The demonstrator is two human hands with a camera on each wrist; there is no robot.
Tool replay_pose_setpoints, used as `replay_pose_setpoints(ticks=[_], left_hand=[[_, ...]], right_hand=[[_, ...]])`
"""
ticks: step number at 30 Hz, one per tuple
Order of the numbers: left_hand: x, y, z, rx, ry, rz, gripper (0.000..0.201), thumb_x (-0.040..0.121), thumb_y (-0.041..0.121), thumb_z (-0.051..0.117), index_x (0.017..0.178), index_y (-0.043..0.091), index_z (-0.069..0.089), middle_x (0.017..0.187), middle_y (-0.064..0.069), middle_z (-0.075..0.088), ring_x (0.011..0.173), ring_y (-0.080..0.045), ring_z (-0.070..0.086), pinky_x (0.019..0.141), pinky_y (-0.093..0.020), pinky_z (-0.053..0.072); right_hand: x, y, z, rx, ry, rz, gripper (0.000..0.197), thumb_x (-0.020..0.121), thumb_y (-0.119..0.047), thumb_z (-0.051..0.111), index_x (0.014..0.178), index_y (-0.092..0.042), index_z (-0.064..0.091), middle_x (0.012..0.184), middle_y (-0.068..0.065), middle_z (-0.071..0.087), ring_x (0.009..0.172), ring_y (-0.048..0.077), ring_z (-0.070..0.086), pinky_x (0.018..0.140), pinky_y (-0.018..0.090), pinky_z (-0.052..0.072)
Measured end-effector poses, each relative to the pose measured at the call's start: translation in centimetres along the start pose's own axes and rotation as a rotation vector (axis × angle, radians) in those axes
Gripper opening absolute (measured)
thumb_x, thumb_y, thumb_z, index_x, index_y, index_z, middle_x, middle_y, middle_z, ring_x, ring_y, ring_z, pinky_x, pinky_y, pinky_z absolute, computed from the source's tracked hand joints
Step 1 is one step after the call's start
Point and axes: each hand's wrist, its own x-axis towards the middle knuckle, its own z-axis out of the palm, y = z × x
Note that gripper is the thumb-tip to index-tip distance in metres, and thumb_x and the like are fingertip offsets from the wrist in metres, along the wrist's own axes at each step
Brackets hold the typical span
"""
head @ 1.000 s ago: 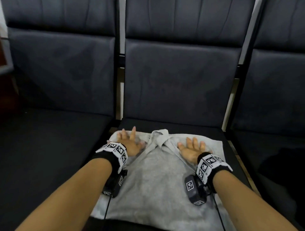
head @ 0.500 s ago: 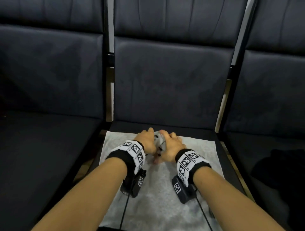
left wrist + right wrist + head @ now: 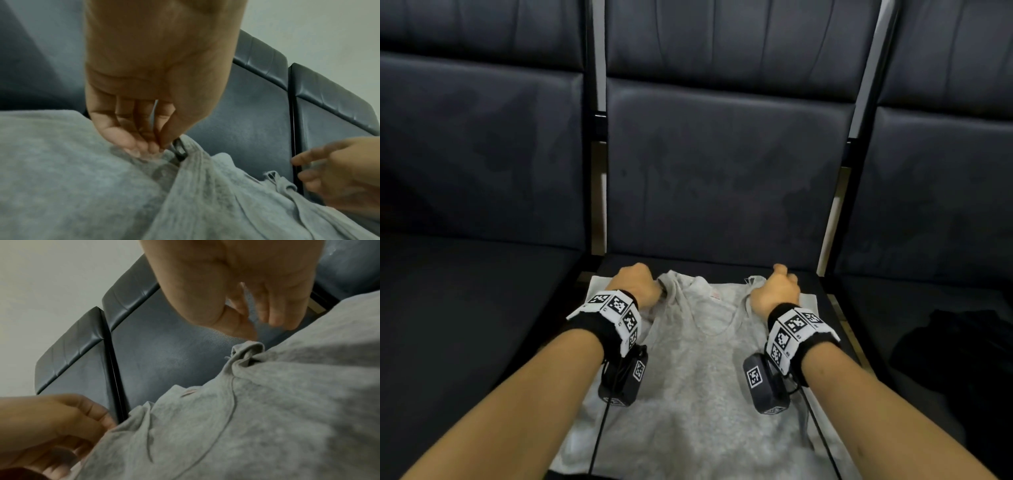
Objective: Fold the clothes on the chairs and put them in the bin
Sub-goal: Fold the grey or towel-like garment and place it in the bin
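At the bottom of the head view a grey top [image 3: 698, 394] lies flat on the seat of the middle chair [image 3: 722, 171], hem nearest the camera, neckline and straps toward the backrest. It looks like a sleeveless top, spread over a paler cloth [image 3: 810, 301] whose edges show at both sides.

Mid-frame, the left hand [image 3: 635, 284] has its fingertips bunched together on the left strap [image 3: 185, 151], seemingly pinching it. The right hand [image 3: 775, 291] hovers with fingers loosely curled just above the right strap [image 3: 246, 350]; the right wrist view shows a gap, so it holds nothing.

The step in hand seems to be squaring the shoulders before folding. To do it well, the right hand should take its strap as the left has, then both pull outward evenly so the neckline lies flat and symmetric, without dragging the cloth underneath.

Farther off, the dark seats left and right look bare, except for a dark heap [image 3: 955, 342] at right of frame, possibly another garment. The bin is out of sight. The wrist-camera cables trail over the top and could snag it during a fold.
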Motion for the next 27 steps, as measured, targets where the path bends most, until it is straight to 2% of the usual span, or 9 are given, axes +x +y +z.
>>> replay_pose_setpoints(ticks=[3,5,8,12,17,19,22,24,27], left_hand=[[-0.4,0.3,-0.7,-0.012,-0.003,0.057,0.034,0.090,0.032,0.057,0.111,0.005,0.052,0.117,-0.014,0.058,0.106,-0.032,0.058,0.081,-0.034,0.048],[-1.1,0.8,-0.9,-0.007,-0.084,0.110,0.034,0.091,0.027,0.056,0.117,0.007,0.051,0.120,-0.013,0.057,0.108,-0.030,0.057,0.083,-0.035,0.049],[-3.1,1.0,-1.5,0.015,-0.175,0.172,0.029,0.089,0.023,0.061,0.113,0.009,0.056,0.116,-0.009,0.060,0.103,-0.026,0.061,0.079,-0.034,0.055],[-7.3,-0.2,-2.2,-0.038,-0.311,0.211,0.012,0.083,0.012,0.070,0.087,0.009,0.059,0.091,-0.011,0.065,0.073,-0.018,0.063,0.053,-0.023,0.053],[-12.8,-2.5,-1.0,-0.074,-0.345,0.232,0.017,0.079,0.011,0.075,0.078,0.015,0.059,0.076,-0.006,0.066,0.058,-0.012,0.061,0.050,-0.020,0.050],[-14.6,-3.4,-0.8,-0.002,-0.352,0.250,0.019,0.076,0.011,0.078,0.082,0.018,0.061,0.083,-0.005,0.067,0.065,-0.014,0.062,0.054,-0.020,0.051],[-16.7,-5.4,-0.7,0.165,-0.378,0.249,0.030,0.072,0.010,0.080,0.096,0.022,0.065,0.097,0.001,0.063,0.089,-0.018,0.063,0.077,-0.026,0.052],[-17.7,-6.9,-0.4,0.286,-0.328,0.276,0.042,0.071,0.009,0.078,0.108,0.023,0.064,0.111,0.000,0.057,0.106,-0.020,0.055,0.088,-0.027,0.050],[-19.2,-8.7,0.0,0.365,-0.250,0.294,0.047,0.071,0.010,0.073,0.112,0.027,0.057,0.116,-0.003,0.043,0.116,-0.023,0.041,0.093,-0.033,0.047]], right_hand=[[-0.5,-0.3,-0.3,-0.003,-0.038,-0.015,0.051,0.094,-0.015,0.051,0.142,-0.008,0.036,0.144,0.018,0.033,0.131,0.035,0.038,0.104,0.035,0.036],[-1.2,-0.2,-0.8,-0.041,-0.083,-0.036,0.043,0.094,-0.018,0.049,0.136,-0.008,0.044,0.140,0.017,0.037,0.128,0.035,0.041,0.103,0.034,0.038],[-2.8,0.4,-2.5,-0.103,-0.118,-0.050,0.039,0.091,-0.025,0.051,0.127,-0.009,0.055,0.133,0.015,0.048,0.122,0.033,0.049,0.103,0.036,0.042],[-6.7,2.2,-4.7,-0.162,-0.216,-0.113,0.032,0.098,-0.027,0.045,0.114,-0.007,0.064,0.120,0.011,0.063,0.114,0.030,0.057,0.100,0.036,0.045],[-12.2,5.1,-5.6,-0.152,-0.238,-0.073,0.021,0.087,-0.019,0.059,0.103,-0.011,0.070,0.110,0.010,0.068,0.103,0.027,0.063,0.091,0.032,0.052],[-14.3,5.9,-6.0,-0.176,-0.292,-0.066,0.023,0.083,-0.018,0.060,0.102,-0.011,0.070,0.106,0.009,0.069,0.100,0.026,0.064,0.088,0.030,0.053],[-16.8,7.5,-6.7,-0.276,-0.406,-0.090,0.024,0.079,-0.012,0.059,0.100,-0.007,0.071,0.105,0.009,0.070,0.102,0.026,0.065,0.088,0.031,0.054],[-18.1,8.7,-7.2,-0.394,-0.457,-0.120,0.025,0.080,-0.011,0.059,0.101,-0.006,0.071,0.109,0.007,0.069,0.106,0.025,0.062,0.091,0.030,0.052],[-19.4,10.7,-7.6,-0.449,-0.473,-0.159,0.031,0.069,-0.003,0.064,0.094,-0.022,0.068,0.104,0.001,0.059,0.103,0.019,0.057,0.083,0.024,0.052]])
